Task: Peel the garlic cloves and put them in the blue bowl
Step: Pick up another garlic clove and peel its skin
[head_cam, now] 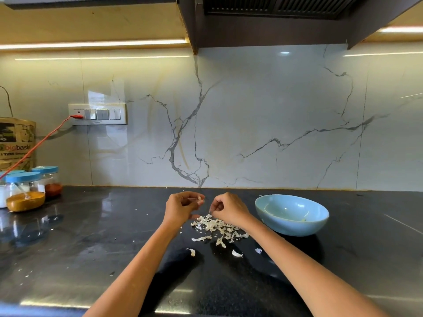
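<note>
From the head camera, both hands are up over the dark desk (96,243), close together but not touching. The left hand (180,208) has its fingers curled, pinching a small pale garlic clove (200,198) at the fingertips. The right hand (229,208) is curled too, fingertips drawn in toward the thumb; whether it holds a scrap of skin is too small to tell. Right beneath them lies a scattered pile of papery peels (217,226) on the desk. Nearer the person, two unpeeled cloves (191,252) rest apart on the surface. The blue bowl (291,215) sits just right of the right hand, with something small and pale inside near its front wall. Far left, spice jars (25,191) with blue lids stand by the marble wall, a red cable (39,143) running above them.
</note>
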